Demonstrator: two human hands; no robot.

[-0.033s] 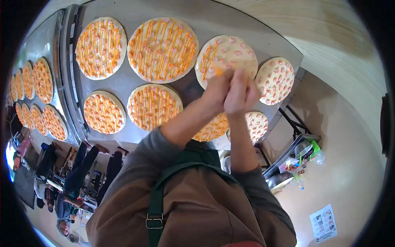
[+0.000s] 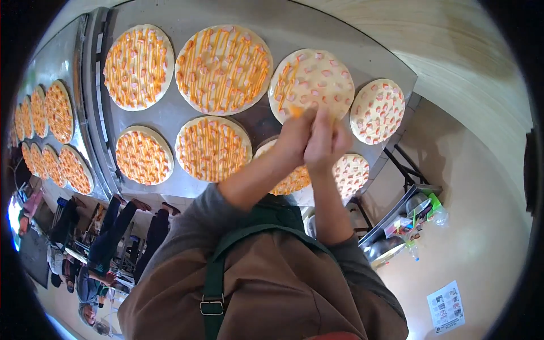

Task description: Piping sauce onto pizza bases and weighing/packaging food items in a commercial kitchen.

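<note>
Our left hand and right hand press together, squeezing an orange sauce bag over the half-striped pizza; a white printed sheet lies on the floor.

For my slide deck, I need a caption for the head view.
Both hands squeeze orange sauce onto a half-striped pizza base among sauced pizzas on a steel table.

Head view, straight down, close overhead

Commercial pizza kitchen, long steel worktable, rows of topped pizza bases, apron-clad worker
</note>
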